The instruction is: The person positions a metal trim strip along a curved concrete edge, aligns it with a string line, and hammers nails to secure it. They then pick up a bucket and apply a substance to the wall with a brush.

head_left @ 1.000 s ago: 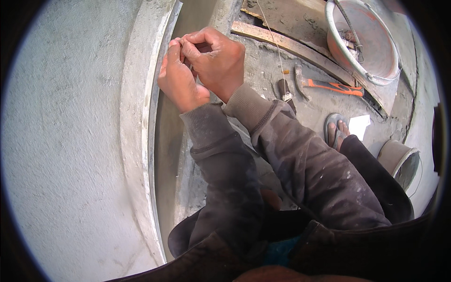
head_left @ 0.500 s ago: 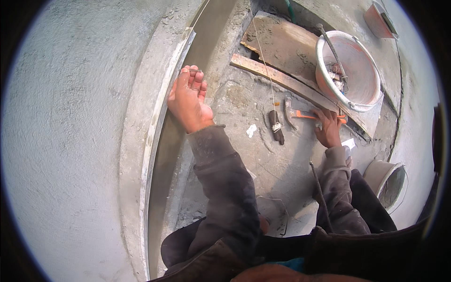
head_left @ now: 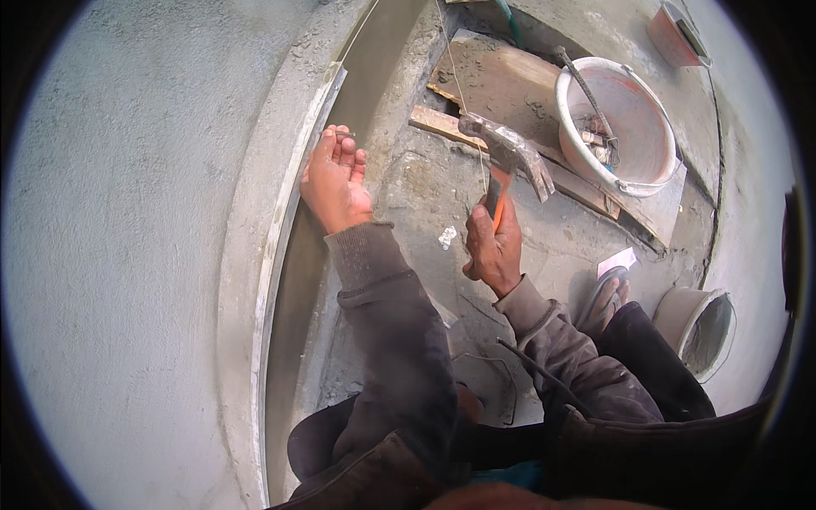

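My left hand (head_left: 338,177) is beside a long pale metal strip (head_left: 303,165) along the edge of a grey ledge, its fingertips pinching a thin nail (head_left: 345,133). My right hand (head_left: 495,242) is wrapped round the orange-and-black handle of a claw hammer (head_left: 507,150), raised to the right of my left hand with its steel head upward. A thin white string (head_left: 461,94) runs down behind the hammer. A small white scrap (head_left: 446,237) lies on the rough concrete between my hands.
At the back right, a pale bucket (head_left: 616,127) with a rebar piece rests by dusty boards (head_left: 497,64); another bucket (head_left: 676,35) is beyond. A grey bucket (head_left: 695,333) lies tipped beside my sandalled foot (head_left: 605,299). A plastered surface (head_left: 127,238) fills the left side.
My hands have parted. My right hand went to the hammer on the floor, took hold of it and lifted it leftward. My left hand sits slightly lower than at first, holding the nail.
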Tool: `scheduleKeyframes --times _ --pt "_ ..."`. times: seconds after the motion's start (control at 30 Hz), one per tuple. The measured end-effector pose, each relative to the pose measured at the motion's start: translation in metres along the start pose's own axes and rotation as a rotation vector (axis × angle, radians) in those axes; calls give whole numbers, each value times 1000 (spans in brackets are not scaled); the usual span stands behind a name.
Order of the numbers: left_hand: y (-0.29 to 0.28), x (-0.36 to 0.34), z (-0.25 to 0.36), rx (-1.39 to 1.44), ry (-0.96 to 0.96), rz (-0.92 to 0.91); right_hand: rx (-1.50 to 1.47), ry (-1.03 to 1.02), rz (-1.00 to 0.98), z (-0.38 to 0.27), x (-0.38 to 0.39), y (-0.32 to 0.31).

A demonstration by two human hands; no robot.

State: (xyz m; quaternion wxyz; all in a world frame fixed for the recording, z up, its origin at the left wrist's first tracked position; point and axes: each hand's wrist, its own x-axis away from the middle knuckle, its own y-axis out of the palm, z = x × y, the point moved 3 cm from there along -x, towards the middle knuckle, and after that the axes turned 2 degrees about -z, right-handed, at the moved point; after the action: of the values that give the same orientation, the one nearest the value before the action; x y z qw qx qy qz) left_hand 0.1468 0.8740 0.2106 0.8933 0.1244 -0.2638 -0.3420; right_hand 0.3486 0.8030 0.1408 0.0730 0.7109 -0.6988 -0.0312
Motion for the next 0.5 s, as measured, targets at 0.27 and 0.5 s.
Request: scheduleKeyframes --times 0.27,0.5 --pt "-2 -4 5 -48 -45 -112 -148 -44 29 33 5 110" --pt "-2 -4 5 13 -50 -120 -48 -108 -15 31 1 115"
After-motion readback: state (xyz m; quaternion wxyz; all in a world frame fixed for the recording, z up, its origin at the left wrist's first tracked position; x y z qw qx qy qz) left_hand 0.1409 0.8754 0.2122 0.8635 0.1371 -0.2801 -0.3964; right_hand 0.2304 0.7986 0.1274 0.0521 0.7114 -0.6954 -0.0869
